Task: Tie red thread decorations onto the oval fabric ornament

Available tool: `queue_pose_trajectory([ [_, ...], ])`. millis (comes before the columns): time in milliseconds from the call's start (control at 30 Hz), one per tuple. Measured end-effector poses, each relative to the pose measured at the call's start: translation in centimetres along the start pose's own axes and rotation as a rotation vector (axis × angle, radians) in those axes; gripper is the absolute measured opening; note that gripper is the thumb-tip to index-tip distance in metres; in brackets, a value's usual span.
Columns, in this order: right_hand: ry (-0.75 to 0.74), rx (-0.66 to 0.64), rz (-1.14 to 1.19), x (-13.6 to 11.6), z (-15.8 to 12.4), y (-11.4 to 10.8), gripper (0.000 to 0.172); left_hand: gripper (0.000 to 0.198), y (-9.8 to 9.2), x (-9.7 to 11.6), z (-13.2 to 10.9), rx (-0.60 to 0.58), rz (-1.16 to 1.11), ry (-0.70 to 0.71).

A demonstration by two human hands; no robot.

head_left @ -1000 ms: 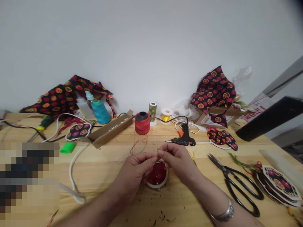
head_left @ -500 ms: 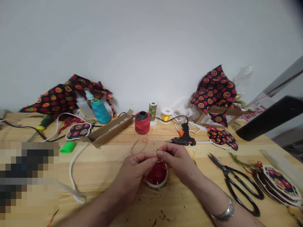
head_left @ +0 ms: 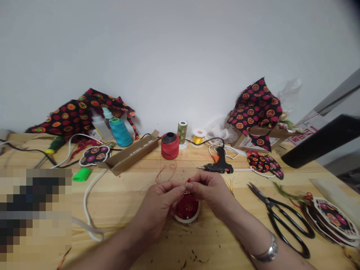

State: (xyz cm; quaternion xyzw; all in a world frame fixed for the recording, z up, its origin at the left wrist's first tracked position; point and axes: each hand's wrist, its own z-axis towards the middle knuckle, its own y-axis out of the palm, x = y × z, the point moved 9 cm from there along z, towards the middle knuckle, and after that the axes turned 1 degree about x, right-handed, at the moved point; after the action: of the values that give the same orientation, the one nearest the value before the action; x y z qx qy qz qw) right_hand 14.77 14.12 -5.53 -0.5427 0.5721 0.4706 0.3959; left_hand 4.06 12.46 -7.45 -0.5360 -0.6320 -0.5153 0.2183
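Note:
A small round red fabric piece with a white rim (head_left: 187,209) rests on the wooden table (head_left: 140,225) between my hands. My left hand (head_left: 160,204) curls around its left side, thumb and forefinger pinched at its top. My right hand (head_left: 212,191) meets it there, fingertips pinched on a bit of red thread (head_left: 189,180). A loose loop of red thread (head_left: 165,170) runs back to the red spool (head_left: 170,146).
Black scissors (head_left: 281,217) lie to the right, a black glue gun (head_left: 218,165) behind my hands. Patterned fabric (head_left: 78,114), a teal spool (head_left: 120,132), a cardboard tray (head_left: 131,153), white cord (head_left: 88,195) and finished patterned discs (head_left: 333,219) surround them.
My hands stay over the red piece; the fingertips have shifted slightly and the red thread end now sticks up between them.

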Motion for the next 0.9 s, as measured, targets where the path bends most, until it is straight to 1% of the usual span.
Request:
queue_pose_trajectory([
  [233, -0.088, 0.011, -0.142, -0.9, 0.0, -0.1, 0.008, 0.015, -0.4, 0.1, -0.1, 0.021, 0.093, 0.025],
  [400, -0.161, 0.010, -0.275, -1.7, -0.1, -0.3, 0.008, 0.014, -0.1, 0.0, -0.1, -0.041, 0.124, 0.021],
  [467, -0.179, 0.009, -0.316, -1.8, -0.1, -0.4, 0.009, 0.015, 0.0, 0.1, 0.0, -0.047, 0.143, 0.017],
  [567, -0.230, 0.027, -0.377, -2.3, -0.1, -0.7, 0.011, 0.018, -0.2, 0.5, 0.0, -0.004, 0.192, 0.023],
  [700, -0.294, 0.077, -0.476, -2.8, -0.1, -1.2, 0.012, 0.017, -1.2, 1.6, 0.0, 0.132, 0.247, 0.090],
  [767, -0.321, 0.098, -0.528, -3.0, -0.1, -1.3, 0.012, 0.017, -1.7, 2.0, 0.0, 0.182, 0.265, 0.110],
  [833, -0.347, 0.116, -0.573, -3.2, -0.2, -1.4, 0.012, 0.016, -1.8, 2.0, 0.0, 0.188, 0.248, 0.112],
  [900, -0.367, 0.139, -0.613, -3.3, -0.4, -1.5, 0.012, 0.015, -1.5, 1.8, -0.1, 0.146, 0.215, 0.099],
])
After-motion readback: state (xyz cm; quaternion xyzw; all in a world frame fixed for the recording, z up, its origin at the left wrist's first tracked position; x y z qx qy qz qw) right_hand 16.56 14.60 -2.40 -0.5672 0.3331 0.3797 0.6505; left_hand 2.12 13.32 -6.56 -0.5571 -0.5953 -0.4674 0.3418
